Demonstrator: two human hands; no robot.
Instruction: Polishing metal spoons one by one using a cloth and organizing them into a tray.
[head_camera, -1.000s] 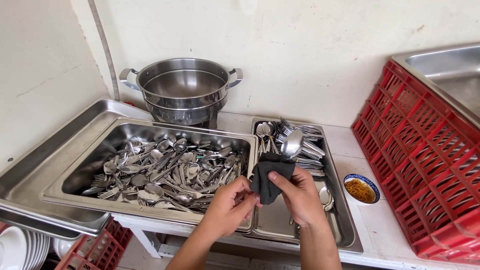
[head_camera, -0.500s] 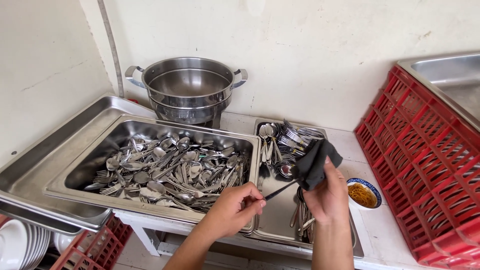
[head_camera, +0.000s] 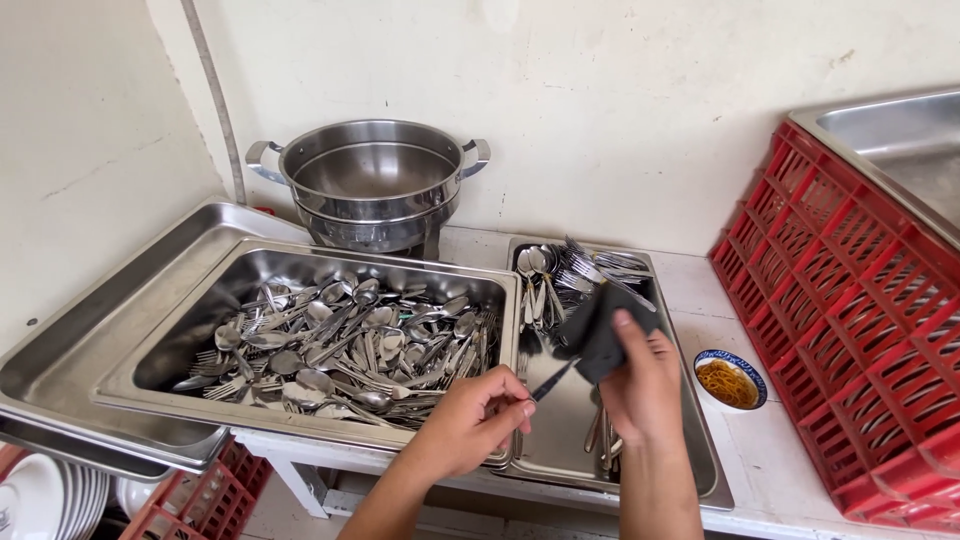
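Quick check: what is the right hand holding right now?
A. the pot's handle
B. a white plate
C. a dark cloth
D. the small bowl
C: the right hand grips a dark cloth wrapped round a piece of cutlery over the smaller tray, while the left hand pinches its handle.

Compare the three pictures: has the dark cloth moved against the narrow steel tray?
Yes. The dark cloth in the right hand rose from the near middle of the narrow steel tray toward its far, right side.

The left hand pinches a utensil handle over the narrow tray; the right hand wraps a dark cloth around its other end. A sauce bowl sits near the tray's right edge.
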